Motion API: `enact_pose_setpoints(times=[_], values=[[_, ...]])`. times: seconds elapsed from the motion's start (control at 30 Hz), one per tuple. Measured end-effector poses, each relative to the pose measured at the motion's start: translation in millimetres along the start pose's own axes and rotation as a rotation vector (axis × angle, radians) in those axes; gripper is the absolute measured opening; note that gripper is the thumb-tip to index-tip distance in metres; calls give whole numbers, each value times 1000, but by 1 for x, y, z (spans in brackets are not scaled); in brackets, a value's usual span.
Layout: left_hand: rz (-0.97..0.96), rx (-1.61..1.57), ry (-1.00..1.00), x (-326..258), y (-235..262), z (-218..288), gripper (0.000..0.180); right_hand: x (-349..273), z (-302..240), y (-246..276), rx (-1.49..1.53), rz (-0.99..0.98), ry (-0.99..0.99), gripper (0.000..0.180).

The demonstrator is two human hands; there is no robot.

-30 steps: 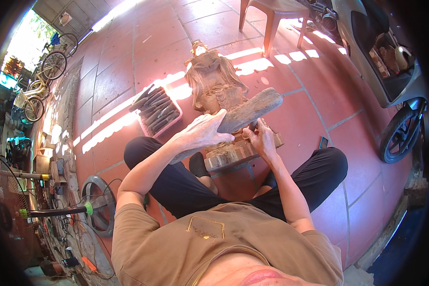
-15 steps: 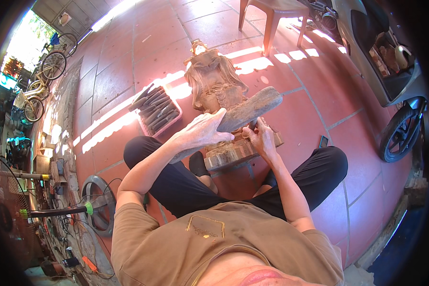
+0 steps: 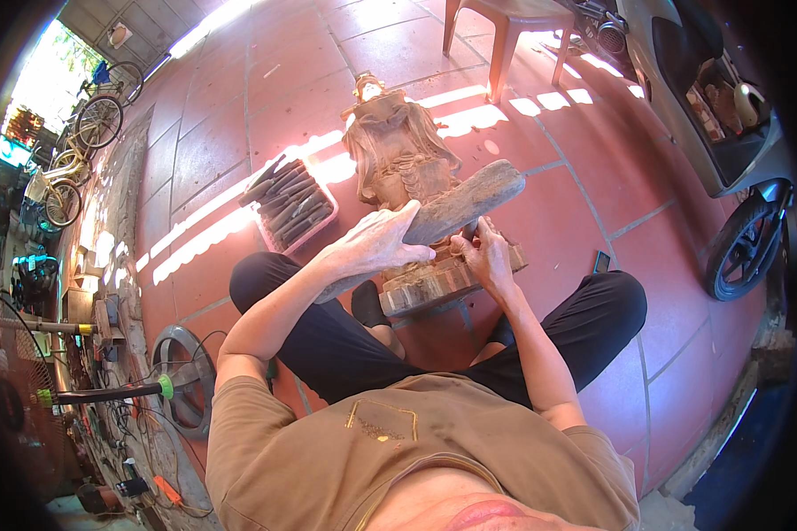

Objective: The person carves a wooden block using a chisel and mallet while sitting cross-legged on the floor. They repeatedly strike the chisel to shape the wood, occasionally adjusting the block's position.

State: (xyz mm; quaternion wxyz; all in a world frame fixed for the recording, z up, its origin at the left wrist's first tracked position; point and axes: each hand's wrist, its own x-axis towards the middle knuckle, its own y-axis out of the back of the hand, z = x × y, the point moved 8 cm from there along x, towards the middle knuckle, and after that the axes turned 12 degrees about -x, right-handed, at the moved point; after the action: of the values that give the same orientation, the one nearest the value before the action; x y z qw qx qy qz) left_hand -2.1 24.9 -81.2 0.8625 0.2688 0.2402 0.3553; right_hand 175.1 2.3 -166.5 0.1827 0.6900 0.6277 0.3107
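My left hand is closed round a thick, worn wooden mallet, club-shaped, its heavy end pointing to the far right. The mallet's thin handle shows below my wrist. Close under the heavy end, my right hand is closed, fingers pinched on a slim dark tool that is mostly hidden. Between my crossed legs and beyond lies a carved wooden statue, with robe-like folds and a stepped base towards me. My right hand is at the base, and the mallet hides part of the statue's middle.
Left of the statue, a pink tray holds several dark bar-like tools. A small dark object lies by my right knee. A brown plastic chair stands beyond, a motor scooter at right, a pedestal fan base at left.
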Motion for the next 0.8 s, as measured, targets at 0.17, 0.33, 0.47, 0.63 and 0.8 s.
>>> enact_pose_setpoints(times=[0.17,0.33,0.47,0.63,0.8], values=[[10,-2,-14,0,0,1,69,0,1,-1,-1,9,5,28],[25,17,-8,-1,1,2,66,0,1,-1,7,0,-8,28],[22,6,-20,-1,1,3,67,0,1,-1,-8,-6,-9,29],[31,13,-30,-1,0,1,66,0,3,-2,3,4,3,28],[30,22,-21,-1,1,2,66,1,2,-1,18,4,2,28]])
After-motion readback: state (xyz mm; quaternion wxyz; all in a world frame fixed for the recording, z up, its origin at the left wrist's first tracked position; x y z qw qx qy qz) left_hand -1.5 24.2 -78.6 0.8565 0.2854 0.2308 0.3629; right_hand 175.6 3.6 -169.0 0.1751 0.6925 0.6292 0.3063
